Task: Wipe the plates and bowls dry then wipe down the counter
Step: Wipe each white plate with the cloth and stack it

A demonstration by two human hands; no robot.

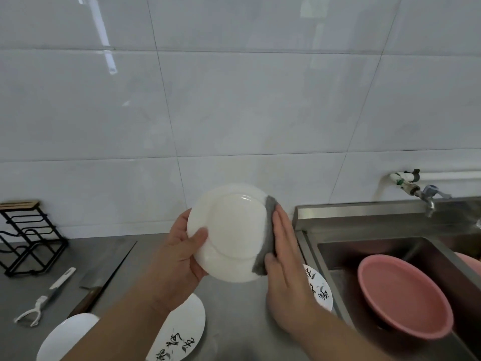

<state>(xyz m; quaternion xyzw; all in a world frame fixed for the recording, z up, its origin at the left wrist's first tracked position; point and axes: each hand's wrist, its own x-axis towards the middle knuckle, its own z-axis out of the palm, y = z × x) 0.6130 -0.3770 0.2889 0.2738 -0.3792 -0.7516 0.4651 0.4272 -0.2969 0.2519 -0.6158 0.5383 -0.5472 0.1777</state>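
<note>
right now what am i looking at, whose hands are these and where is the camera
There is no machine here: a person wears one camera on the head, looking down at their two hands. The left hand grips a white plate above the counter, underside towards the camera. The right hand presses a grey cloth against its rim with straight fingers. On the counter are a plain dish, two printed plates, a peeler, a knife and a rack. To the right, a pink basin sits in the sink near a tap.

Plate (234, 230) in left hand (179, 256); cloth (271, 206) against it
</note>
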